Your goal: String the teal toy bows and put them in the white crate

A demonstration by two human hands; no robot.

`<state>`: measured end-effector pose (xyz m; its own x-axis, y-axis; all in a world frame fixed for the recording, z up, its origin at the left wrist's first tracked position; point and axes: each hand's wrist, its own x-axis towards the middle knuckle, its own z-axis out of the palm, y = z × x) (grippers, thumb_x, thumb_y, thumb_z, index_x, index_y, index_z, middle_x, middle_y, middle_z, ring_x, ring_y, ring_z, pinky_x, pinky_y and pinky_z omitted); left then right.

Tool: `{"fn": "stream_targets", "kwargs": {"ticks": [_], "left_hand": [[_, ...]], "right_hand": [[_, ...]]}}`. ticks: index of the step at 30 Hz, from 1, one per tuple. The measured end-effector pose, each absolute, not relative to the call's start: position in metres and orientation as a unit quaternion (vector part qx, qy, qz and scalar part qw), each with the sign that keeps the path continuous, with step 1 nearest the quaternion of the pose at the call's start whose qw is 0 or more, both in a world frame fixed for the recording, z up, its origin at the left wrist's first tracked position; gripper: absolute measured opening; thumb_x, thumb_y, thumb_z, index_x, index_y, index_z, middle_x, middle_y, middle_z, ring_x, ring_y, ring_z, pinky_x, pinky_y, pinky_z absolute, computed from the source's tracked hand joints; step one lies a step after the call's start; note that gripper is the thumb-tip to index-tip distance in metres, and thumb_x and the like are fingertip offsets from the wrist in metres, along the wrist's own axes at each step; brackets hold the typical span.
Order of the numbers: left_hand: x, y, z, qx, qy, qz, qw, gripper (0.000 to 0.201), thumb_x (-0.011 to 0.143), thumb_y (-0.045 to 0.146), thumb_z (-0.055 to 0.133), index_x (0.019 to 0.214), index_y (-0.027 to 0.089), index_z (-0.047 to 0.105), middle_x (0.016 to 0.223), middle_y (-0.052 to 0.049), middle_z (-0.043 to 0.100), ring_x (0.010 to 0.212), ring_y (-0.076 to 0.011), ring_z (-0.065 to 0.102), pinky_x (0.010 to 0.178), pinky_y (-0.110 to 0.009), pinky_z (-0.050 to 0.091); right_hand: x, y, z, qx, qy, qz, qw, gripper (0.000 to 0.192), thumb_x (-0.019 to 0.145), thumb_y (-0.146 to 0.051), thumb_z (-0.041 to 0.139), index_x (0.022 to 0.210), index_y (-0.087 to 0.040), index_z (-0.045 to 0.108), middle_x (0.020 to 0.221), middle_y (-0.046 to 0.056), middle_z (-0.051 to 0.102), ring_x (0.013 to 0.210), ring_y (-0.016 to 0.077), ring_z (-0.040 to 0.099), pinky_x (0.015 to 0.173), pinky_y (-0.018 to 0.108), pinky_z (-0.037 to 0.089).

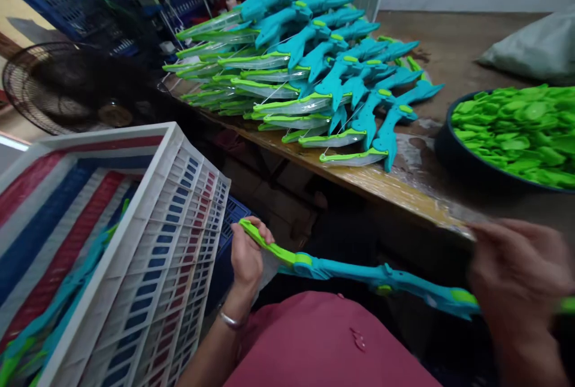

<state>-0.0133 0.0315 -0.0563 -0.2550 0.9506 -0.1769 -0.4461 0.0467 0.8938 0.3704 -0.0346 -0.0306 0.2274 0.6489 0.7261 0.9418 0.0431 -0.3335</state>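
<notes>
Left hand (pixel 248 255) was gripping, fingers curled, forearm (pixel 214 333) angled upward. Right hand (pixel 521 276) was blurred, fingers directed inward, grip indeterminate.

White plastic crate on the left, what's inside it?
Inside the crate, long turquoise and green pieces lie against a striped lining. The lining covers the crate's floor, and the near side hides part of the pieces.

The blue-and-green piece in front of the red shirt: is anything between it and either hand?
Nothing visible stands between the left hand and the blue-and-green piece: the hand grips its green end directly. The blurred right hand hides part of it farther right, so I can't tell about contact there.
</notes>
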Motion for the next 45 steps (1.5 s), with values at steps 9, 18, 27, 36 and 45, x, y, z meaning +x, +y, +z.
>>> {"fn": "stream_targets", "kwargs": {"ticks": [9, 18, 27, 36, 45], "left_hand": [[0.015, 0.001, 0.0, 0.423, 0.264, 0.621, 0.605, 0.05, 0.094, 0.07, 0.055, 0.079, 0.022, 0.058, 0.06, 0.001, 0.053, 0.057, -0.0159, 0.046, 0.061, -0.029, 0.043], [0.009, -0.009, -0.005, 0.472, 0.182, 0.6, 0.62, 0.042, 0.097, 0.059, 0.045, 0.077, 0.022, 0.049, 0.062, 0.0, 0.044, 0.058, -0.0175, 0.039, 0.064, -0.035, 0.035], [0.009, -0.01, -0.009, 0.491, 0.208, 0.59, 0.607, 0.046, 0.097, 0.063, 0.043, 0.074, 0.023, 0.048, 0.061, 0.0, 0.043, 0.058, -0.0178, 0.038, 0.065, -0.036, 0.033], [0.007, -0.01, -0.008, 0.491, 0.202, 0.587, 0.611, 0.046, 0.097, 0.062, 0.043, 0.075, 0.023, 0.049, 0.062, -0.001, 0.044, 0.058, -0.0184, 0.04, 0.066, -0.038, 0.035], [0.009, -0.009, 0.0, 0.494, 0.207, 0.578, 0.615, 0.049, 0.097, 0.064, 0.046, 0.072, 0.022, 0.045, 0.061, 0.001, 0.041, 0.058, -0.0172, 0.039, 0.066, -0.037, 0.036]], "right_hand": [[0.177, -0.006, 0.055, -0.394, -0.72, 0.276, 0.501, 0.02, 0.099, -0.005, 0.057, 0.107, -0.019, 0.069, 0.088, 0.002, 0.061, 0.076, 0.0097, 0.061, 0.063, 0.019, 0.05], [0.16, -0.027, 0.054, -0.34, -0.771, 0.261, 0.47, 0.015, 0.1, -0.008, 0.047, 0.108, -0.016, 0.057, 0.095, 0.007, 0.064, 0.085, 0.0145, 0.063, 0.071, 0.025, 0.059], [0.159, -0.025, 0.048, -0.332, -0.782, 0.271, 0.452, 0.017, 0.097, -0.004, 0.047, 0.106, -0.015, 0.057, 0.093, 0.007, 0.063, 0.085, 0.015, 0.062, 0.072, 0.027, 0.059], [0.16, -0.027, 0.049, -0.327, -0.785, 0.277, 0.447, 0.016, 0.097, -0.005, 0.047, 0.105, -0.017, 0.055, 0.094, 0.007, 0.062, 0.088, 0.0157, 0.063, 0.075, 0.027, 0.06], [0.162, -0.029, 0.049, -0.335, -0.79, 0.272, 0.436, 0.019, 0.097, -0.004, 0.045, 0.106, -0.017, 0.056, 0.094, 0.007, 0.063, 0.088, 0.0159, 0.064, 0.073, 0.027, 0.06]]}}
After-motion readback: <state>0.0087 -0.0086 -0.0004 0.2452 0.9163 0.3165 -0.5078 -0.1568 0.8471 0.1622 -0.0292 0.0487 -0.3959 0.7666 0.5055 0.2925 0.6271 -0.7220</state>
